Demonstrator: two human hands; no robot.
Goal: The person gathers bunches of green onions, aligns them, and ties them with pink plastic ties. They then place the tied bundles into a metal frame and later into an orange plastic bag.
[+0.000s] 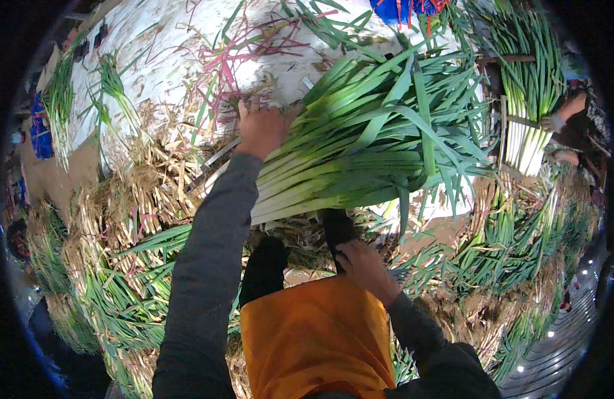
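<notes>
A large bundle of green onions (337,144) lies before me, white stalks towards the lower left and green leaves to the right. My left hand (264,124) reaches over the stalks and rests at the bundle's far side; its fingertips are near pink ties (224,65), and whether it grips anything cannot be told. My right hand (364,267) is low, by my dark-clothed leg and the top of my orange apron (317,334), apart from the bundle. Its fingers are partly bent, and its palm is hidden.
A white sheet (172,30) with scattered leaves lies beneath the bundle. Rooted green onions (122,294) are heaped at left, more (506,254) at right. Another person's hand (554,122) touches an upright bundle (529,99) in a frame at upper right. Blue and red ties (402,10) lie at the top.
</notes>
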